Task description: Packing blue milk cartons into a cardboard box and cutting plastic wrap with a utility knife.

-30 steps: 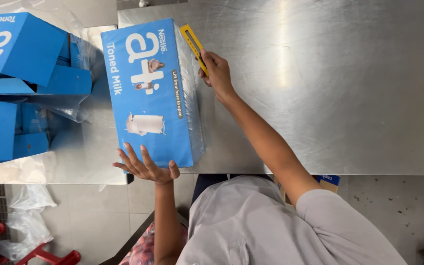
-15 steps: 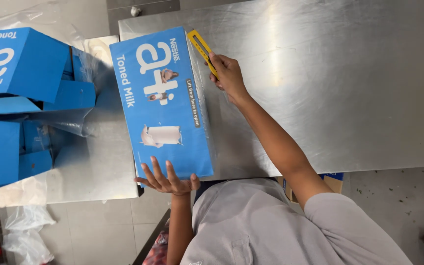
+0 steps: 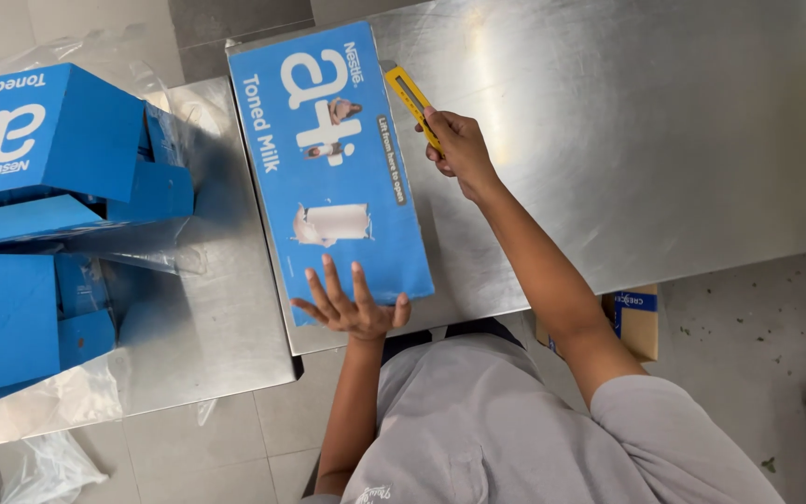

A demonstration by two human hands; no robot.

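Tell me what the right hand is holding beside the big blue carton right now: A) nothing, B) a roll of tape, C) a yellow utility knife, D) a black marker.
C: the right hand grips a yellow utility knife against the long edge of the blue carton, while the left hand presses flat on the carton's near end.

The carton [image 3: 328,177] at the table's near edge is bright blue, with white lettering, a white torn-paper patch and small pictures on its top face. The knife [image 3: 410,101] in the right hand [image 3: 459,149] is yellow with a dark strip down its middle. The table [image 3: 664,140] is bare silver-grey metal. The stacked cartons [image 3: 39,215] at its left end are the same blue, wrapped in clear film. The shirt [image 3: 506,429] is pale grey.
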